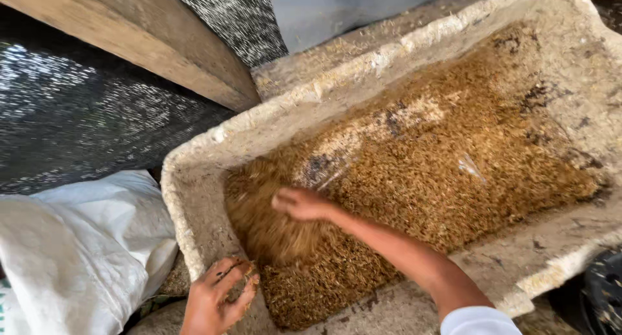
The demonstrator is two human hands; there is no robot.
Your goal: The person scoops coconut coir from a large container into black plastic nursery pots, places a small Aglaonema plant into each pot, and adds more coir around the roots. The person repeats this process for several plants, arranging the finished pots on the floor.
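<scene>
Husks (453,160) — golden-brown, dry and chaffy — fill the floor of a rough, pale trough (194,179). Right hand (301,203) sits on the heap at the trough's near-left end, fingers loosely curled and blurred (whether it grips any I cannot tell). Left hand (220,296) rests on the near rim, cupped around a small pinch of husks. A white sack (84,244) lies just beside the trough — under dark mesh netting (84,108).
</scene>
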